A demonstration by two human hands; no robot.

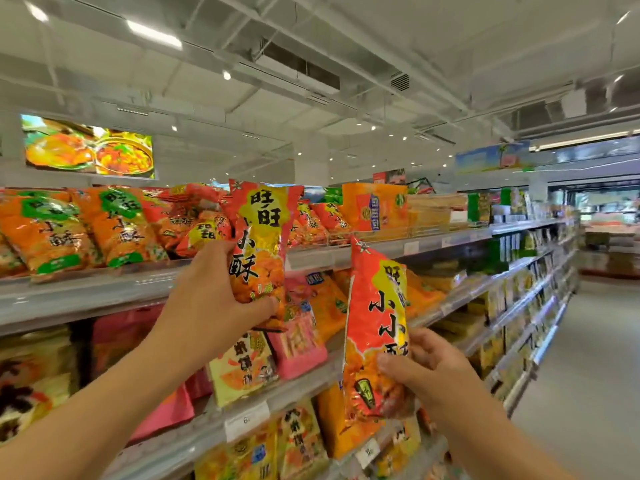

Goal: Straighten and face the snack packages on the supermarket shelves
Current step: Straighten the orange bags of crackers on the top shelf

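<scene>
My left hand (207, 292) grips one red snack bag (258, 244) at the top shelf (398, 249); my right hand (427, 372) pinches another bag (375, 327) lower down. Both look light, crinkly, slippery, contents likely fragile; hold low at the sides.

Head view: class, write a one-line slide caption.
Left hand and right hand each hold a red snack bag before the top shelf.

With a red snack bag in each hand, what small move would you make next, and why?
Probably set the bag in the left hand upright into the top shelf row. That red bag is already raised level with the matching red packs, which lie tilted, while the right hand holds its red bag lower down.
</scene>
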